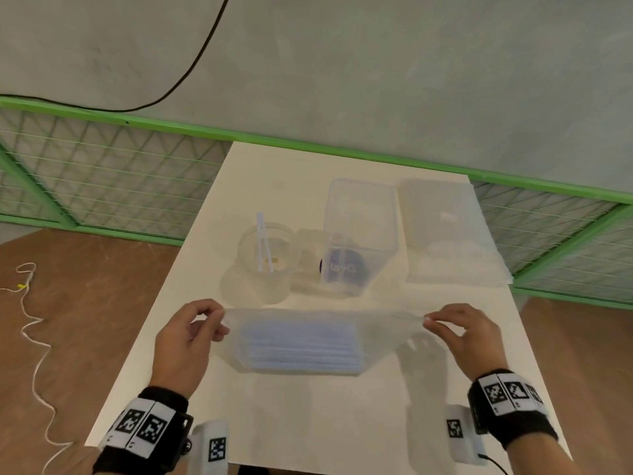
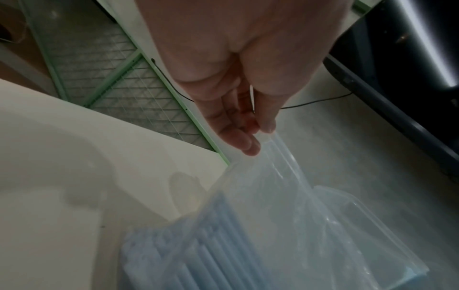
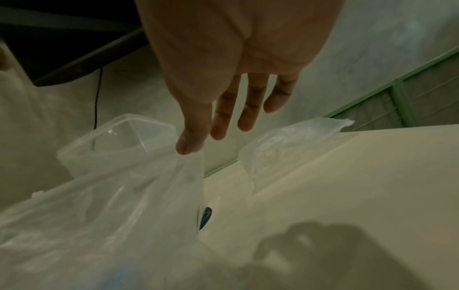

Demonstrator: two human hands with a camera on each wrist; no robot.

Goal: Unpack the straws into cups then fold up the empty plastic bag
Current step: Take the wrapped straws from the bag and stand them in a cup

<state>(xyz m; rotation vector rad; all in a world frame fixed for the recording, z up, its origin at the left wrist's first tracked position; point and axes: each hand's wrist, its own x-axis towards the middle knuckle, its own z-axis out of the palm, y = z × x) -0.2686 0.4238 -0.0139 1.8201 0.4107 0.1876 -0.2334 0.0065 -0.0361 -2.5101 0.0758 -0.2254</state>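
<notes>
A clear plastic bag [image 1: 308, 323] holding several pale blue straws [image 1: 301, 347] hangs stretched between my hands above the white table [image 1: 308, 423]. My left hand [image 1: 191, 334] pinches the bag's left top corner, and my right hand [image 1: 459, 334] pinches the right top corner. In the left wrist view the thumb and fingers [image 2: 248, 143] pinch the bag's edge [image 2: 280, 166] with the straws [image 2: 211, 245] below. The right wrist view shows the thumb [image 3: 188, 145] on the bag [image 3: 124, 206]. A clear cup [image 1: 263, 258] behind the bag holds two straws [image 1: 263, 241].
A tall clear container [image 1: 359, 234] with a dark blue label stands right of the cup. A stack of flat clear bags [image 1: 448, 234] lies at the back right. A green wire fence [image 1: 102, 166] borders the table's far side. A white cord [image 1: 30, 337] lies on the brown floor.
</notes>
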